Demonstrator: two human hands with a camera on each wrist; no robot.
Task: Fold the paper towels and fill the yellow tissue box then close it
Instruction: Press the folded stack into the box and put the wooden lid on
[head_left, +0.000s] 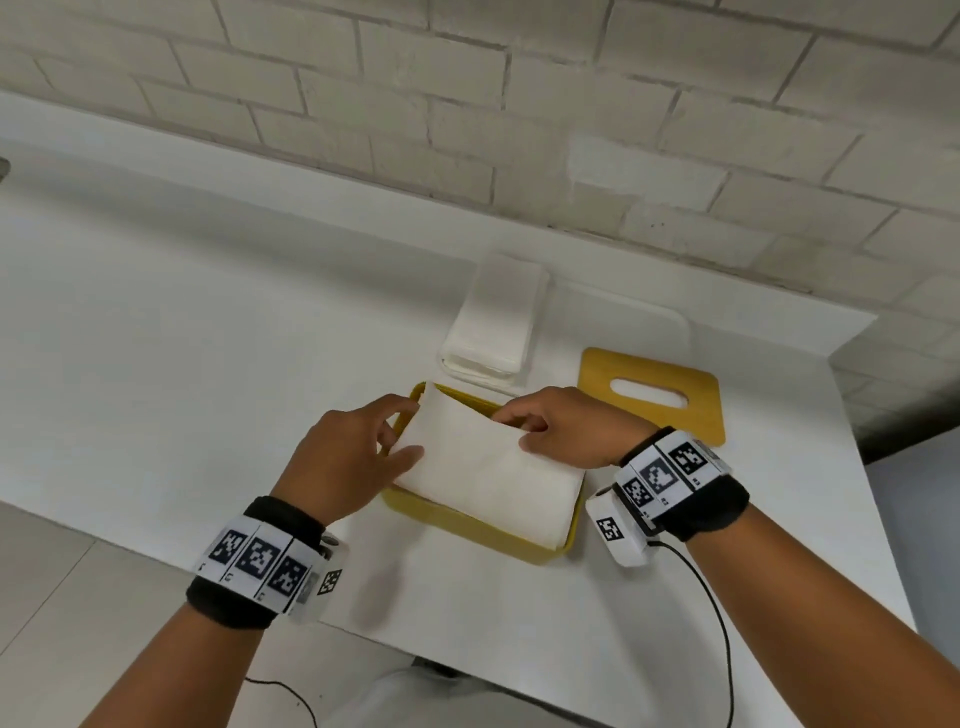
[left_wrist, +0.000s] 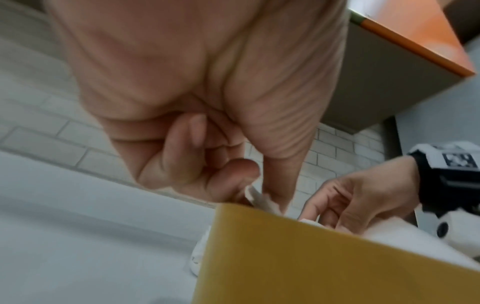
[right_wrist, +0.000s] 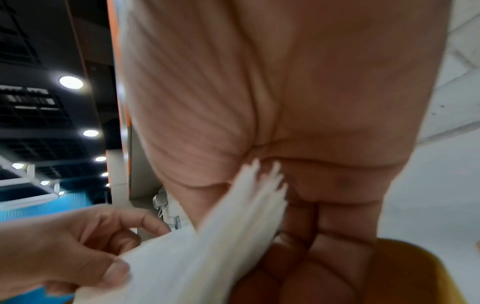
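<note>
An open yellow tissue box (head_left: 467, 530) sits on the white table in the head view. A thick stack of folded white paper towels (head_left: 488, 467) lies in it, tilted, its far-left end above the rim. My left hand (head_left: 396, 435) pinches the stack's left edge, thumb on top. My right hand (head_left: 514, 428) grips the far edge, fingers curled behind it. The left wrist view shows the box wall (left_wrist: 311, 257) and a towel corner (left_wrist: 262, 202). In the right wrist view the towel layers (right_wrist: 207, 257) run between thumb and fingers above the box (right_wrist: 415, 267).
The yellow lid (head_left: 649, 395), with its oval slot, lies flat to the right behind the box. A second stack of folded white towels (head_left: 498, 317) rests just beyond the box. A brick wall backs the table; the table's edge runs near my wrists.
</note>
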